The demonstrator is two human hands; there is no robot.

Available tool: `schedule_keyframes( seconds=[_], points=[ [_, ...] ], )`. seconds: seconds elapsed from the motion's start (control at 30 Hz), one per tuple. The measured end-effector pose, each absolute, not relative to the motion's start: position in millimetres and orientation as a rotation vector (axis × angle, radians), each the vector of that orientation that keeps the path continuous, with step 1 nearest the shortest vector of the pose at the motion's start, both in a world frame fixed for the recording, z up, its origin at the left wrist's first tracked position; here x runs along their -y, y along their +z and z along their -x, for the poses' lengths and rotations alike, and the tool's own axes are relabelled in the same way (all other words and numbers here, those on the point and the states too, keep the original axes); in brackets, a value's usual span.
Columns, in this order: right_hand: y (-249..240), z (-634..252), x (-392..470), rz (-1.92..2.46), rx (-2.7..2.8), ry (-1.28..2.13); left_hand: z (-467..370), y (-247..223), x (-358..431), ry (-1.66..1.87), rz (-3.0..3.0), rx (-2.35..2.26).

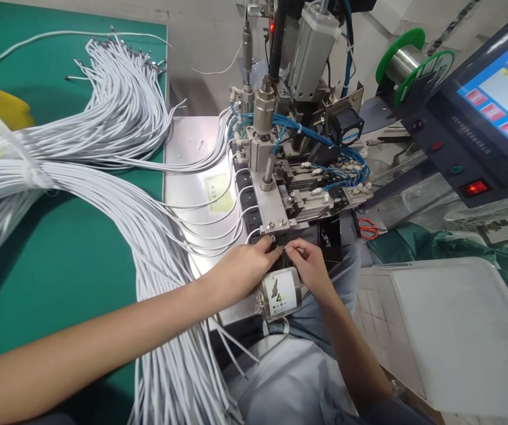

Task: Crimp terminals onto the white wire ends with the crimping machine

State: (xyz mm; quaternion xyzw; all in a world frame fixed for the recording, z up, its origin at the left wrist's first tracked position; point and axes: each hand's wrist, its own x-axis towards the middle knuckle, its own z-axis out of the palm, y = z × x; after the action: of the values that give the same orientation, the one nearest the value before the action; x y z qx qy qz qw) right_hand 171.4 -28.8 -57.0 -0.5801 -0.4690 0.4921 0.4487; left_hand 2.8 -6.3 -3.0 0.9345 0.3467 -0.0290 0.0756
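Just below the front of a bench machine [275,203], my left hand [254,262] reaches in with its fingers closed at a black fixture [254,218]. Close beside it on the right, my right hand [310,265] pinches with thumb and forefinger. Between the two sets of fingertips shows a small, thin, pale piece that looks like a cable end; its detail is too small to tell. Several white cables [212,206] curve from a big bundle [116,206] into the fixture. Under my hands sits a clear box with a white label [283,292].
A second cable bundle [121,88] lies on the green mat [59,295]. Right of the machine are a solder spool [406,62], a touch screen [501,88] and red-handled scissors [369,228]. A white plastic bin [461,330] stands at the lower right.
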Motion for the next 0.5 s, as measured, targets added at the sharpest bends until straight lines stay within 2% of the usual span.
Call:
schedule_keyframes(
  seconds=[0.3, 0.5],
  points=[
    [-51.3, -172.8, 20.6, 1.433, 1.079, 1.401, -3.8, -4.6, 4.4, -0.138, -2.815, -0.974],
    [-52.6, -171.8, 21.9, 1.428, 1.108, 1.312, -4.7, -4.0, 3.4, -0.171, -2.942, -0.878]
  ],
)
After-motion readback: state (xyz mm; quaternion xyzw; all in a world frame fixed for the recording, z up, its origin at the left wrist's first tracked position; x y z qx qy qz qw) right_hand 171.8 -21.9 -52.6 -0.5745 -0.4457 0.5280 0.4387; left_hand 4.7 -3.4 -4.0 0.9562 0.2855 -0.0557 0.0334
